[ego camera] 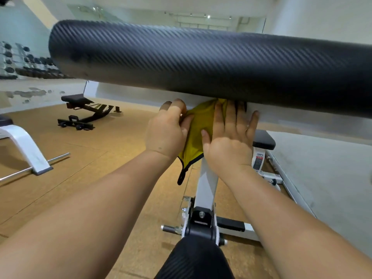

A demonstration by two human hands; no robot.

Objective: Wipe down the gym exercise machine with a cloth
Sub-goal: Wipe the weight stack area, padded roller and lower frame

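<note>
The yellow cloth [196, 133], edged in black, lies against the white upright post [207, 184] of the machine. It sits just under the big black roller pad [201, 63] that crosses the whole view.

The left hand [167, 133] holds the left side of the cloth. Its grip is closed, with the fingers curled round the bunched fabric. The right hand [231, 137] does not grasp at all. It lies flat on the cloth, fingers straight and a little spread, pressing it onto the post. Its fingertips reach up to the underside of the roller pad, and a thin ring [246, 130] shows on one finger. A black loop of the edging hangs free below the two hands.

Lower on the same post sits a second black roller pad [195, 260], very close to the viewer. Just behind the right hand there is a small black seat pad [263, 139]. Well apart to the left, on the brown floor [100, 168], stands a black adjustable bench [84, 111]. Further back by the wall is a dumbbell rack [20, 61], blurred.
</note>
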